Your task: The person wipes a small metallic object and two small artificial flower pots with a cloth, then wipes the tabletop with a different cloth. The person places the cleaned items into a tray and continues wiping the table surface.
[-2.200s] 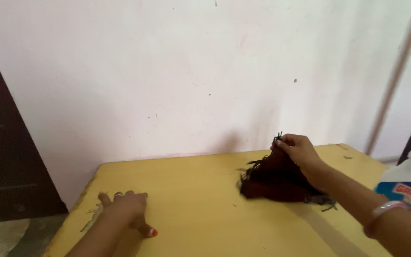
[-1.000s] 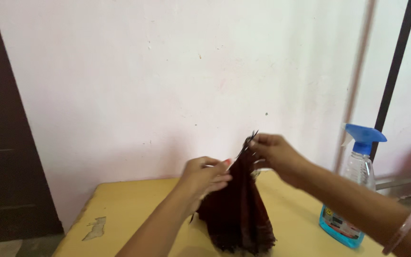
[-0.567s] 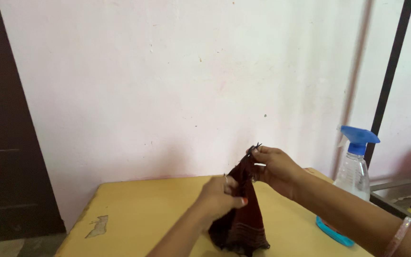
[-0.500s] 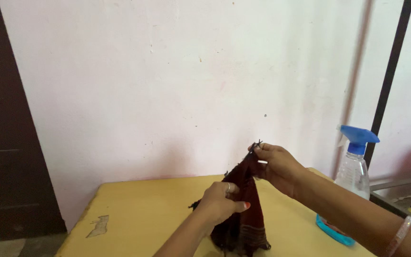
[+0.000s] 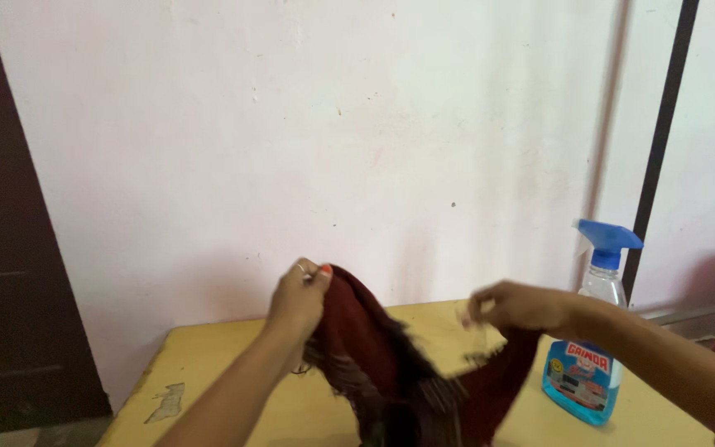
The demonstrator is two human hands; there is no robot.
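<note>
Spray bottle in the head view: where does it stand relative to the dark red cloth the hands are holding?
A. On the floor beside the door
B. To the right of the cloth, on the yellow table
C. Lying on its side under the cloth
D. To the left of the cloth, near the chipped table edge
B: the spray bottle stands upright on the yellow table, right of the dark red cloth and beyond the right hand.

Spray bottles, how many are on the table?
1. The spray bottle with a blue trigger stands upright at the right end of the yellow table, beside the right hand. Others could sit outside the frame.
</note>
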